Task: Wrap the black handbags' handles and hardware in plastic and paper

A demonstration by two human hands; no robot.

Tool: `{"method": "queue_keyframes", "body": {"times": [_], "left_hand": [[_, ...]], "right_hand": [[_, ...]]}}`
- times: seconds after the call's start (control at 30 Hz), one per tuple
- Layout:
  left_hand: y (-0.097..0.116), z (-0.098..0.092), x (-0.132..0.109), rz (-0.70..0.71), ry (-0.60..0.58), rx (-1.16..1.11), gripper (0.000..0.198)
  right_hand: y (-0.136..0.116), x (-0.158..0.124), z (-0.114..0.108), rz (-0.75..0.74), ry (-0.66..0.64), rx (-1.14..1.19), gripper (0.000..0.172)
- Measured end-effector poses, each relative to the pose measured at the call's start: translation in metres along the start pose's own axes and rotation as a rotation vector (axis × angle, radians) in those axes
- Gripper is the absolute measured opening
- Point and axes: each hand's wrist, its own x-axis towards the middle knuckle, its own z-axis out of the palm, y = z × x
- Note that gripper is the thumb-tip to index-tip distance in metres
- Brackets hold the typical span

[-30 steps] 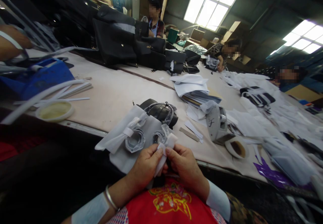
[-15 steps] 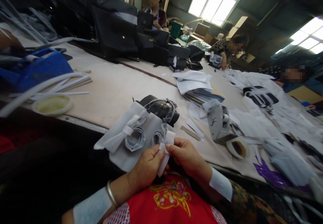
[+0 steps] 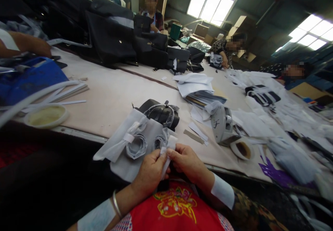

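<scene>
At the table's near edge, my left hand (image 3: pixel 148 170) and my right hand (image 3: pixel 189 161) are close together, thumbs and fingers pinching a white wrapping strip (image 3: pixel 172 142). The strip goes around one end of a plastic-wrapped strap (image 3: pixel 158 142), whose coil shows just beyond my left fingers. To the left lies a second coiled strap (image 3: pixel 136 146) in clear film, banded with white. White sheet material (image 3: pixel 111 144) lies under and beside the coils. Behind them is a small black bag (image 3: pixel 166 113) with a film-wrapped handle. My fingertips partly hide the strip.
A tape dispenser (image 3: pixel 219 127) and a tape roll (image 3: pixel 241 150) stand to the right. Beyond is a paper stack (image 3: pixel 194 85). A round dish (image 3: pixel 47 116) and a blue container (image 3: pixel 33 80) are left, near a co-worker's arm (image 3: pixel 31 44). Black bags (image 3: pixel 111 38) line the back.
The whole view has shifted slightly, so things on the table appear further left. My hands keep pinching the strip with little change. At the left, the co-worker's arm has come further into view.
</scene>
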Motion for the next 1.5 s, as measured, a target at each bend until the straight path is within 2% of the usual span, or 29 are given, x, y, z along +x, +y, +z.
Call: {"method": "queue_keyframes", "body": {"times": [0.07,0.13,0.2,0.3,0.37,0.43,0.47,0.53,0.7,0.8,0.97,1.13,1.23,1.37,1.43,1.5], "left_hand": [[0.002,0.001,0.000,0.013,0.001,0.037,0.046],[0.003,0.001,-0.001,0.014,0.011,0.058,0.046],[0.002,0.001,-0.001,0.005,0.016,0.062,0.047],[-0.002,0.000,0.002,-0.017,0.028,0.065,0.046],[-0.004,-0.001,0.006,-0.034,0.042,0.074,0.044],[-0.006,-0.001,0.008,-0.048,0.059,0.084,0.043],[-0.007,-0.001,0.009,-0.052,0.063,0.089,0.042],[-0.008,-0.001,0.009,-0.057,0.070,0.096,0.042],[-0.010,-0.001,0.009,-0.058,0.071,0.120,0.044],[-0.010,-0.002,0.010,-0.069,0.078,0.133,0.046],[-0.011,-0.003,0.012,-0.100,0.069,0.124,0.050],[-0.016,-0.007,0.019,-0.121,0.054,0.109,0.061],[-0.019,-0.008,0.021,-0.109,0.049,0.116,0.066],[-0.014,-0.003,0.017,-0.048,0.068,0.161,0.057],[-0.010,0.002,0.012,-0.001,0.081,0.188,0.050],[-0.006,0.006,0.006,0.036,0.074,0.225,0.045]], "right_hand": [[-0.001,-0.009,-0.007,-0.003,-0.020,-0.009,0.045],[-0.007,-0.020,-0.026,-0.086,0.110,-0.088,0.048],[-0.017,-0.032,-0.063,-0.206,0.385,-0.226,0.050],[-0.035,-0.049,-0.145,-0.342,0.851,-0.481,0.049],[-0.042,-0.059,-0.202,-0.311,1.126,-0.567,0.046],[-0.041,-0.063,-0.247,-0.248,1.198,-0.562,0.037],[-0.037,-0.063,-0.263,-0.221,1.201,-0.554,0.032],[-0.028,-0.056,-0.280,-0.178,1.169,-0.524,0.025],[-0.014,-0.022,-0.288,-0.050,1.056,-0.339,0.031],[-0.018,-0.007,-0.292,0.008,1.001,-0.243,0.024],[-0.023,-0.013,-0.288,-0.066,1.019,-0.193,0.019],[-0.003,-0.040,-0.261,-0.174,1.026,-0.203,0.025],[0.014,-0.043,-0.248,-0.145,1.010,-0.206,0.025],[0.025,-0.041,-0.239,-0.096,0.993,-0.290,0.021],[0.022,-0.045,-0.223,-0.091,0.906,-0.341,0.020],[0.012,-0.051,-0.192,-0.118,0.708,-0.401,0.019]]}}
